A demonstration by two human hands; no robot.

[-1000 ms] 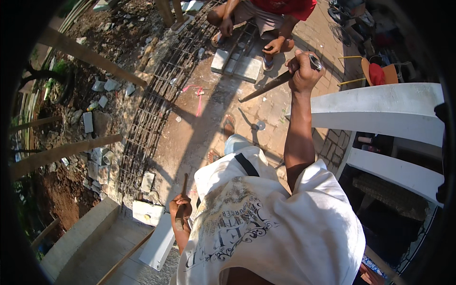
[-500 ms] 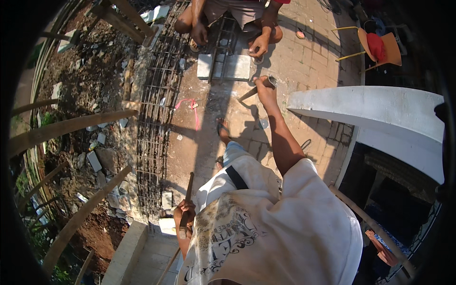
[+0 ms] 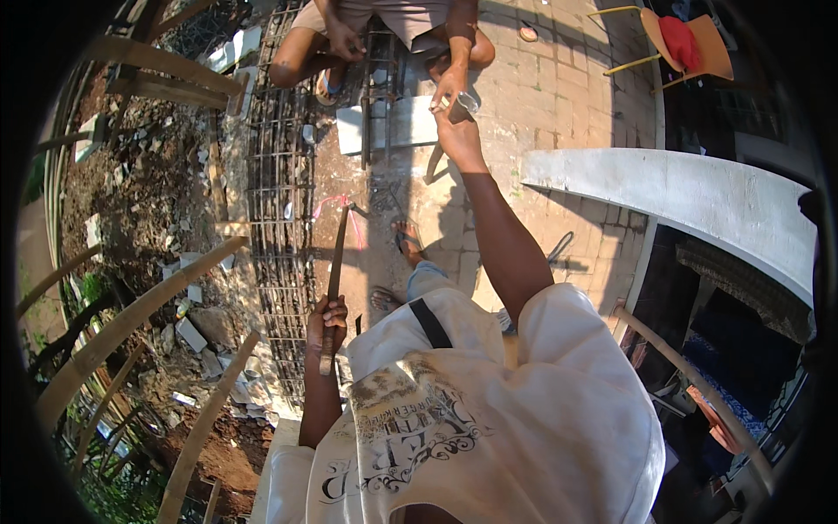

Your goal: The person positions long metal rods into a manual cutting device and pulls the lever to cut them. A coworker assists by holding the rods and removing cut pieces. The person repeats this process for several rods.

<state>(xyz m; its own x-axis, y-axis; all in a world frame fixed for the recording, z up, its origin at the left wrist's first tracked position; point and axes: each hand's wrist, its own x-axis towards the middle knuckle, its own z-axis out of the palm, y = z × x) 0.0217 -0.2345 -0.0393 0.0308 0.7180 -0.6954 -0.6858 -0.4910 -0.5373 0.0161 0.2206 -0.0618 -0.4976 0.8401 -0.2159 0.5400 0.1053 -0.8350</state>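
My left hand [image 3: 328,321] is closed around a long, narrow dark tool [image 3: 337,262]. Its lighter, wood-coloured butt sticks out below my fist, and its far part slants up over the ground; its exact kind is unclear. With my right arm stretched forward, my right hand [image 3: 460,144] grips a dark tapered tool [image 3: 434,162] that has a round, shiny end above my fingers. A co-worker's hand [image 3: 450,84] meets my fingertips there, and whether it touches the tool cannot be made out. White blocks [image 3: 410,122] lie just left of this hand, under a thin rebar frame [image 3: 365,131].
A long rebar cage [image 3: 278,218] runs along my left, beside rubble and slanting wooden poles [image 3: 144,310]. A pale concrete ledge [image 3: 672,179] juts in from the right. An orange chair [image 3: 698,44] with a red cloth stands at the far right; pink string [image 3: 330,205] lies ahead.
My right hand has moved forward and left, up to the co-worker's hand. My left hand has risen with its tool, which now reaches farther forward. The view has shifted slightly.
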